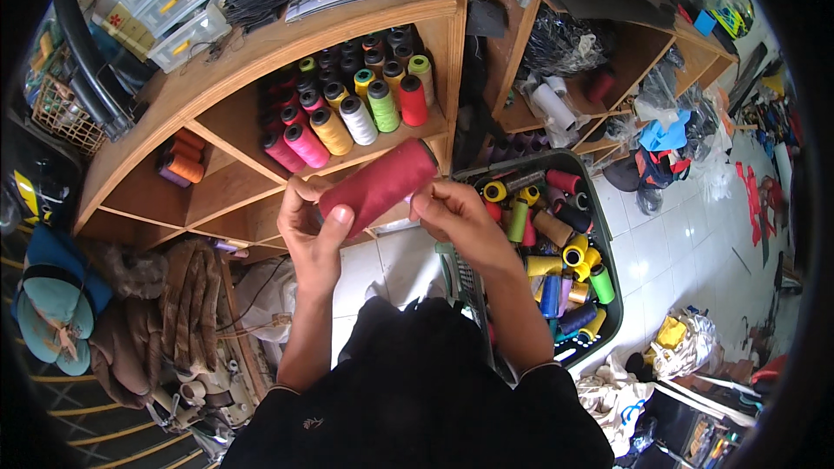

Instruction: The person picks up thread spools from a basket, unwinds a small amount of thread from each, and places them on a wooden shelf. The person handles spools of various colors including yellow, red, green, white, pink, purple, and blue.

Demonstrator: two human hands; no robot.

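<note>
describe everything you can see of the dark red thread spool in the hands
The dark red thread spool is a large cylinder wound tight with maroon thread, matte and finely ribbed. It is held in the air, tilted, its dark upper end toward the shelf on the right and its lower end toward the left. The left hand wraps its lower end, thumb across the front; the right hand pinches near its upper end. Behind it stands a wooden shelf with rows of coloured spools.

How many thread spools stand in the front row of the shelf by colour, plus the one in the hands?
Pink spools: 2
Yellow spool: 1
White spool: 1
Green spool: 1
Red spool: 1
Dark red spool, held by left hand and right hand: 1
Total: 7
</note>
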